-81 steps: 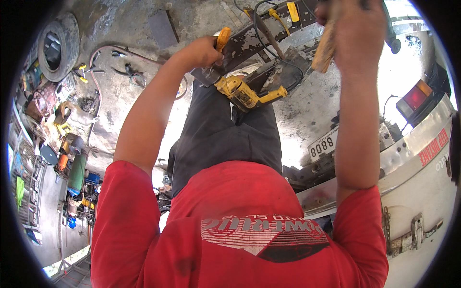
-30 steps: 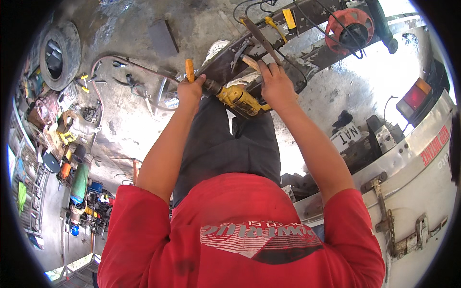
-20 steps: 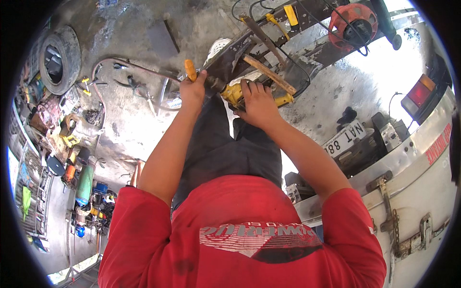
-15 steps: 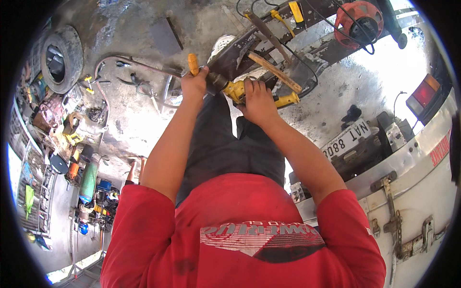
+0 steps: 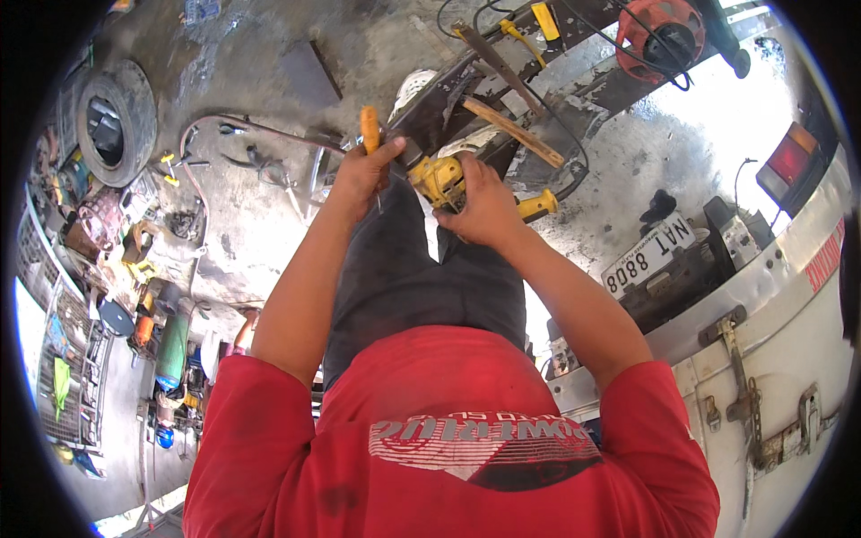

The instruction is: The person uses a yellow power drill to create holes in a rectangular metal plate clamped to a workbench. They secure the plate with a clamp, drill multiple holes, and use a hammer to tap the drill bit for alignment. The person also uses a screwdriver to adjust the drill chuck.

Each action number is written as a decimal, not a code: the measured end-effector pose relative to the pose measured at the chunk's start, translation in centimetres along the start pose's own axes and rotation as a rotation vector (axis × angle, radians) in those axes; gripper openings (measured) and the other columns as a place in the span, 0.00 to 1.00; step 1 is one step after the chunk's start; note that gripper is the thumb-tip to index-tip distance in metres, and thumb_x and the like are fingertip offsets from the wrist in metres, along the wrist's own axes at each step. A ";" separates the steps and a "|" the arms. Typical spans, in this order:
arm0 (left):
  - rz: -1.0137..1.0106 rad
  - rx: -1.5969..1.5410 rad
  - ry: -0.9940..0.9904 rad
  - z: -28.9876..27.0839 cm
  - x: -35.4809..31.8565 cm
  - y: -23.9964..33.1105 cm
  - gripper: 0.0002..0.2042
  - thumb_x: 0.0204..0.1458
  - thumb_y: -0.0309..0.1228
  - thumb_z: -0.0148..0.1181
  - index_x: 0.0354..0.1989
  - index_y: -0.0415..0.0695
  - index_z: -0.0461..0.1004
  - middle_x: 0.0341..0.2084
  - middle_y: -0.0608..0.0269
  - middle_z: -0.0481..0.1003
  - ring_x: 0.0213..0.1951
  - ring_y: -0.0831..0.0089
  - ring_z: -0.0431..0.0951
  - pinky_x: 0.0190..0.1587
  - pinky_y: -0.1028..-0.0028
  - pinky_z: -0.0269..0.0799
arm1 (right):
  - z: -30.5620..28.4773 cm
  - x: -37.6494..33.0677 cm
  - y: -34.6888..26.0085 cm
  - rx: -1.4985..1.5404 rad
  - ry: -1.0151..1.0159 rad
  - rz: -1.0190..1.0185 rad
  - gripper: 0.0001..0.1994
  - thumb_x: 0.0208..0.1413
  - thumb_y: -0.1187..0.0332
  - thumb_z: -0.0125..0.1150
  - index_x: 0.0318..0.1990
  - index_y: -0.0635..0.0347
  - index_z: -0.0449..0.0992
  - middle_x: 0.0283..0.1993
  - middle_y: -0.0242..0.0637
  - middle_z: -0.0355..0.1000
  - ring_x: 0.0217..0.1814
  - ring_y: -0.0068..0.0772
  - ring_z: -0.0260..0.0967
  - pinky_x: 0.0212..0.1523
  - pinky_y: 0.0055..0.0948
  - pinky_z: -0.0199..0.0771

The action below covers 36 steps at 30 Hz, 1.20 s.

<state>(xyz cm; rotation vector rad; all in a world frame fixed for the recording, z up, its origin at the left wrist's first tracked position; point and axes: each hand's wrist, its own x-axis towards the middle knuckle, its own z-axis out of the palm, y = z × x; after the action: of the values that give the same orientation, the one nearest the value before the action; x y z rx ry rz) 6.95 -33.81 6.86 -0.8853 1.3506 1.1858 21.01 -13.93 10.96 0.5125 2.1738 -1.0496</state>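
My right hand (image 5: 482,199) is closed around the body of a yellow angle grinder (image 5: 439,182), its thumb under the housing. The grinder's yellow rear handle (image 5: 538,206) and cord extend to the right, while its dark head points left toward my other hand. My left hand (image 5: 361,177) is wrapped round a screwdriver (image 5: 369,128); the orange handle sticks up above the fist and a thin shaft shows below it. The left thumb reaches to the grinder's head; whether it touches is unclear. Both hands are above my dark trousers.
A wooden-handled hammer (image 5: 513,133) rests on a dark metal beam (image 5: 439,108) just beyond the grinder. A red cable reel (image 5: 659,40) stands at far right. A hose (image 5: 269,128) and tools lie on the floor left. A vehicle's rear (image 5: 717,359) borders the right side.
My left hand has come slightly nearer to me with the screwdriver, whose shaft now shows below the fist. The grinder has shifted slightly toward me and turned a little in my right hand.
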 end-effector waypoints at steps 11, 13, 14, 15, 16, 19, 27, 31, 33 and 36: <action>0.105 -0.046 -0.427 1.0 -5.6 6.0 0.24 0.61 0.31 0.71 0.64 0.38 0.75 0.35 0.76 0.76 0.22 0.86 0.59 0.28 0.80 0.58 | -7.2 -1.5 -3.8 0.336 -0.242 0.065 0.47 0.45 0.51 0.81 0.67 0.63 0.62 0.58 0.62 0.76 0.62 0.62 0.76 0.63 0.48 0.76; 0.143 -0.015 -0.399 1.7 -6.1 6.2 0.25 0.60 0.31 0.72 0.65 0.38 0.74 0.35 0.76 0.76 0.23 0.86 0.60 0.29 0.80 0.59 | -7.7 -2.0 -4.6 0.324 -0.205 0.072 0.48 0.45 0.51 0.81 0.68 0.65 0.61 0.58 0.62 0.76 0.62 0.63 0.76 0.63 0.48 0.76; 0.156 -0.034 -0.366 1.9 -6.0 6.0 0.26 0.60 0.32 0.72 0.65 0.38 0.74 0.35 0.76 0.76 0.23 0.85 0.60 0.29 0.80 0.59 | -7.9 -2.1 -5.0 0.301 -0.175 0.074 0.49 0.45 0.50 0.81 0.69 0.66 0.60 0.58 0.63 0.76 0.62 0.63 0.76 0.63 0.48 0.76; 0.170 -0.054 -0.335 2.1 -6.0 5.8 0.26 0.60 0.32 0.72 0.66 0.38 0.74 0.35 0.75 0.76 0.23 0.85 0.60 0.29 0.79 0.59 | -8.1 -2.2 -5.4 0.278 -0.145 0.076 0.50 0.45 0.50 0.81 0.70 0.67 0.59 0.58 0.63 0.76 0.62 0.63 0.76 0.63 0.48 0.76; 0.174 -0.054 -0.298 2.1 -6.0 5.8 0.26 0.60 0.34 0.71 0.65 0.39 0.74 0.34 0.75 0.76 0.23 0.85 0.60 0.29 0.79 0.59 | -8.5 -2.2 -5.7 0.311 -0.141 0.063 0.51 0.45 0.50 0.82 0.70 0.68 0.59 0.59 0.63 0.75 0.63 0.63 0.75 0.63 0.47 0.76; 0.171 -0.046 -0.256 2.8 -7.6 5.9 0.26 0.61 0.39 0.70 0.65 0.40 0.75 0.36 0.73 0.77 0.27 0.83 0.64 0.33 0.78 0.64 | -10.0 -2.6 -6.8 0.383 -0.149 0.059 0.54 0.44 0.48 0.82 0.72 0.71 0.57 0.60 0.65 0.75 0.64 0.64 0.75 0.64 0.47 0.75; 0.268 -0.442 -0.413 3.6 -12.1 10.8 0.26 0.68 0.54 0.57 0.55 0.39 0.77 0.48 0.54 0.83 0.50 0.58 0.83 0.60 0.57 0.77 | -17.1 -6.0 -10.1 -0.087 -0.039 -0.407 0.63 0.39 0.51 0.85 0.78 0.73 0.51 0.61 0.61 0.72 0.63 0.56 0.74 0.65 0.44 0.70; 0.399 -0.397 -0.341 3.5 -14.1 15.7 0.27 0.67 0.54 0.58 0.55 0.39 0.77 0.48 0.53 0.83 0.50 0.57 0.84 0.59 0.56 0.78 | -17.3 -5.4 -10.8 -0.290 0.197 -0.464 0.38 0.39 0.62 0.79 0.61 0.63 0.72 0.48 0.43 0.74 0.51 0.43 0.76 0.53 0.41 0.70; 0.449 -0.404 -0.328 3.3 -14.3 17.7 0.26 0.67 0.54 0.59 0.55 0.39 0.77 0.47 0.53 0.83 0.49 0.57 0.84 0.58 0.55 0.79 | -17.6 -4.6 -11.6 -0.255 0.252 -0.485 0.30 0.38 0.64 0.77 0.52 0.61 0.75 0.46 0.41 0.74 0.49 0.43 0.76 0.51 0.40 0.70; 0.537 -0.359 -0.312 3.5 -17.1 20.2 0.25 0.67 0.51 0.59 0.54 0.37 0.76 0.45 0.52 0.82 0.50 0.58 0.83 0.57 0.57 0.80 | -18.0 -4.3 -13.1 -0.188 0.292 -0.532 0.23 0.37 0.65 0.75 0.44 0.59 0.76 0.43 0.39 0.73 0.48 0.43 0.76 0.49 0.40 0.70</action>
<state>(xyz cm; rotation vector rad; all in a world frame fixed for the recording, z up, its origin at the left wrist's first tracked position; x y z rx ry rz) -9.16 -27.78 27.23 -0.5518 1.1655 1.9403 9.23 -7.73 29.34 -0.0122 2.7241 -1.0679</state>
